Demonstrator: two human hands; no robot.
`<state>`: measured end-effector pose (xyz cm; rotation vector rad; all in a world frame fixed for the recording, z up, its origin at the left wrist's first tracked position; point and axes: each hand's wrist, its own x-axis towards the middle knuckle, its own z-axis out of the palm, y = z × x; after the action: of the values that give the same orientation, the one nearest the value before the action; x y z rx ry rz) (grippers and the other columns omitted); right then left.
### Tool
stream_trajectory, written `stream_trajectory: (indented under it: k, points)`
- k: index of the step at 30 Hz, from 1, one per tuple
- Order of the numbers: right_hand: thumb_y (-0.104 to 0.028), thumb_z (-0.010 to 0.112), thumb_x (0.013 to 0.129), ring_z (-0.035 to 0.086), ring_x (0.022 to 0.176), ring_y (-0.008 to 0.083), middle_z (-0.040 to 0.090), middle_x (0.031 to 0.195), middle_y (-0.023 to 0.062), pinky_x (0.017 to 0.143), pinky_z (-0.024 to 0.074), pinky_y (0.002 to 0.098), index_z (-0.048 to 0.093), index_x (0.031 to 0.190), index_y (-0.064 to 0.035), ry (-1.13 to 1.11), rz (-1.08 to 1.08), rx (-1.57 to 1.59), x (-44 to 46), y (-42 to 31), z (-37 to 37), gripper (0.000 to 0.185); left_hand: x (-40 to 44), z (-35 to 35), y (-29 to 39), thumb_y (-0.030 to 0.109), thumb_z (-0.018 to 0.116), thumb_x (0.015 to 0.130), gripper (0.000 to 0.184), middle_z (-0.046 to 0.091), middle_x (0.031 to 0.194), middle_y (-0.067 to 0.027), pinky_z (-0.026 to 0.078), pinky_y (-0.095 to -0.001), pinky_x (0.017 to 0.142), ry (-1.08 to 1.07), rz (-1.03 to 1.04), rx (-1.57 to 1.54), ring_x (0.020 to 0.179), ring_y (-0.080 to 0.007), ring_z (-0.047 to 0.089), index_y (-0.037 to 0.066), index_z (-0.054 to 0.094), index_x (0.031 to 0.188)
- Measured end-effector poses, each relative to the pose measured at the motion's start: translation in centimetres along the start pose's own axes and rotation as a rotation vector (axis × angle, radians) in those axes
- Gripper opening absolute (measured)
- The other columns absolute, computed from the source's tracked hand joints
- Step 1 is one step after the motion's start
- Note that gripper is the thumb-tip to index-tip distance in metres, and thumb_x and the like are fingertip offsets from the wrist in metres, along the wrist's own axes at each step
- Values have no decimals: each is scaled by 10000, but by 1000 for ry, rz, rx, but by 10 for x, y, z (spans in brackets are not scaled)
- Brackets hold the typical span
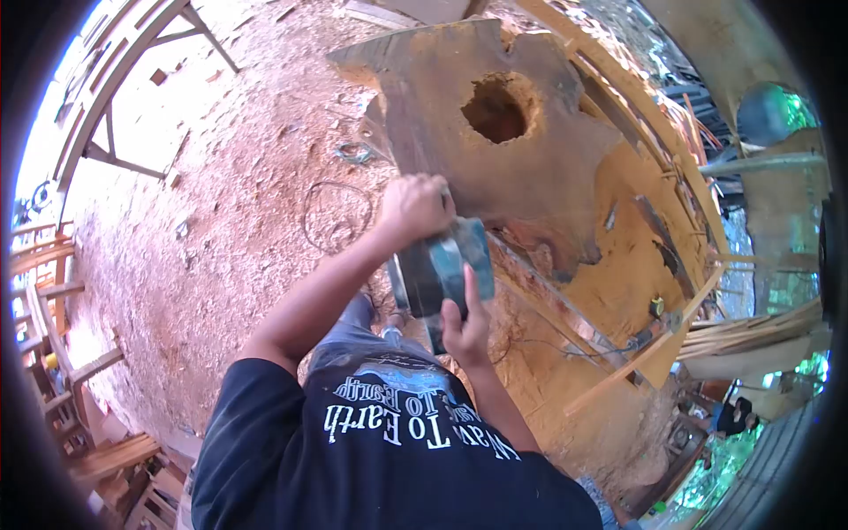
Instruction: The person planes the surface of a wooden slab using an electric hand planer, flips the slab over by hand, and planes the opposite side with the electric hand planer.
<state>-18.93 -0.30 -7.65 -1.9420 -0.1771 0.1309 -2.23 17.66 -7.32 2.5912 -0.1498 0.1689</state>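
clearly, left fingers (431,190) closed round boxy teal tool (448,261), right fingers (472,287) half-curled about it, jagged-holed wooden slab (495,177)

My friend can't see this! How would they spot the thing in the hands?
Find the big brown wood slab with a hole in it. Just below it in the picture, two hands hold a chunky power tool. Its teal and black colours set it apart from the brown slab.
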Motion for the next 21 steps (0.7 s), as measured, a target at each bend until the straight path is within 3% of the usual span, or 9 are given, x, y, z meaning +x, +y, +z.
stream_trajectory:
  k: [3,8,11,12,14,16,19,20,21]
  points:
    - [-175,534,1027,489,543,79,522,653,-3,513,442,240,274,1574,-56,-5,-63,-39,-7,8,-6,617,-9,7,6,251,615,778,198,687,722,-183,558,-479,651,84,34,-25,678,-359,695,68,675,731]
    - [-152,522,1021,504,542,92,560,687,22,520,456,259,293,1562,-39,33,-163,-83,38,2,11,598,27,2,-17,266,613,762,216,683,706,-186,559,-474,656,119,40,-2,691,-362,694,64,685,735]
    - [-157,525,1011,519,807,195,551,924,124,708,443,312,329,1540,-17,29,-139,-43,86,-16,19,582,63,-6,-39,289,613,759,238,691,720,-184,563,-482,681,127,-14,12,709,-371,699,69,702,758]
    - [-163,529,1006,520,1063,301,538,1166,215,892,425,348,336,1525,18,0,-74,35,102,-30,21,583,77,-9,-47,295,608,764,243,695,727,-182,564,-483,687,127,-28,29,712,-372,700,72,704,761]
    - [-177,530,1003,525,1318,407,528,1406,306,1070,410,380,345,1512,42,-24,-29,116,136,-40,30,585,106,-17,-67,333,591,796,289,704,776,-191,562,-486,711,104,-53,66,748,-382,701,69,708,800]
    - [-192,524,1006,537,1301,412,538,1387,311,1049,422,379,350,1519,15,-18,-60,105,170,-45,39,580,133,-25,-85,397,566,849,371,713,862,-213,555,-490,746,61,-81,104,813,-398,699,56,712,873]
    - [-234,525,1010,583,1208,444,577,1293,329,963,470,409,363,1531,-61,-12,-61,50,209,-54,49,572,151,-41,-105,497,551,908,483,713,919,-221,546,-468,815,245,-257,-75,910,-382,702,38,700,910]
    - [-259,530,1012,605,1155,459,596,1239,336,916,491,428,368,1535,-96,-10,-55,31,220,-55,52,571,148,-48,-114,548,531,941,547,705,1025,-233,527,-478,849,284,-380,-175,966,-381,686,24,684,974]
    - [-284,536,1013,626,1102,474,615,1185,342,868,513,447,372,1539,-131,-9,-49,12,232,-57,54,571,140,-46,-134,476,544,950,469,697,1019,-222,530,-481,814,324,-420,-207,929,-382,683,29,673,1014]
